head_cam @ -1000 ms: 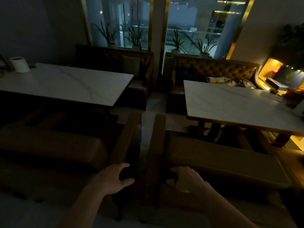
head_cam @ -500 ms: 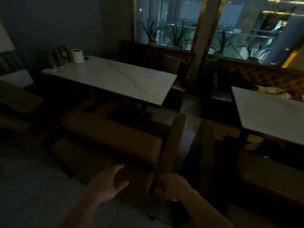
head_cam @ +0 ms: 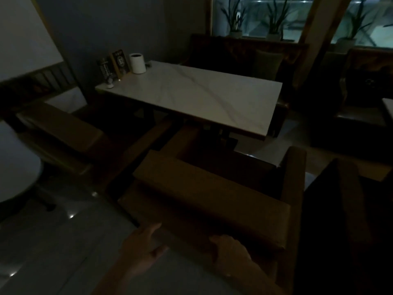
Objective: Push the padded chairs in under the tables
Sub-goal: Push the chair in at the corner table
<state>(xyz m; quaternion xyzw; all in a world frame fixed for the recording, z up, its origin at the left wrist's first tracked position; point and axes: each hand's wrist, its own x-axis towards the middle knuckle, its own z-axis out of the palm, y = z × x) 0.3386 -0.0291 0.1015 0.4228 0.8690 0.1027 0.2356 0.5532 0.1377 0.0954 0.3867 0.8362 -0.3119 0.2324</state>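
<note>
Scene: dim dining room; marble table w/ padded chair drawn back from its near edge, seat only partly under the top.
Chair position: backrest faced the person, armrest on the right side ran toward the table; a gap showed btwn chair front & table base, so the push looked not yet finished.
Left hand: at the backrest's near-left corner, fingers spread & loosely curved, tips touching or just short of the padding — too dark to tell which. Not clamped on anything.
Right hand: lay on the lower rear edge of the backrest, fingers curled over the padding; seemed a light hold, grip strength unclear in the low light.
Why placed so: both hands sat wide apart on the back, prob. so the push went straight & the chair didn't swing toward the neighbour.
Second chair: left of the first, also pulled out from the table; prob. next in line.
Table items: white cylinder holder & small sign at the far-left corner, well apart from the chairs, no risk from the push.
Risk: armrest could knock the table edge if pushed at an angle.
</note>
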